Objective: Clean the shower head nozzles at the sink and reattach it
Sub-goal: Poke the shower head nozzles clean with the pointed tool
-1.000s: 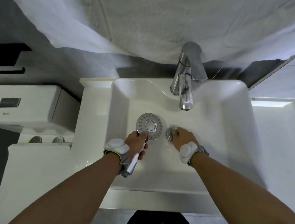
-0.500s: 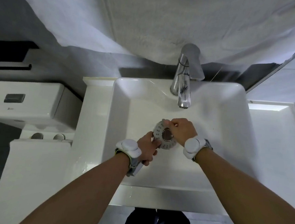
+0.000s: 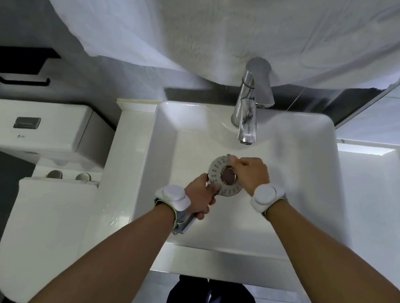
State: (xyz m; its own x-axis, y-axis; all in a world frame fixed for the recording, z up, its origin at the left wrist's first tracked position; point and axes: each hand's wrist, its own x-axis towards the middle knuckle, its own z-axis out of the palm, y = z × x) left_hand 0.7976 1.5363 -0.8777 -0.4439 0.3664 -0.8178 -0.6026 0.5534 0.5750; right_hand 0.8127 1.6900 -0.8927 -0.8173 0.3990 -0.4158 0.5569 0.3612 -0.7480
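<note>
I see the shower head [image 3: 218, 177] over the sink [image 3: 165, 148], face up, below the tap [image 3: 247, 112]. I judge it light, stiff and slippery when wet, so the handle is the place to grip. My left hand [image 3: 200, 195] is wrapped around this handle. My right hand [image 3: 252, 174], fingers curled, presses on the nozzle face.

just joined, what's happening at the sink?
A person is cleaning a shower head over the sink. The left hand grips its handle, with the nozzle face turned up. The right hand rests on the far edge of the face, fingers curled over the rim. The tap sits just behind; no running water is visible. The head is not yet reattached.
</note>
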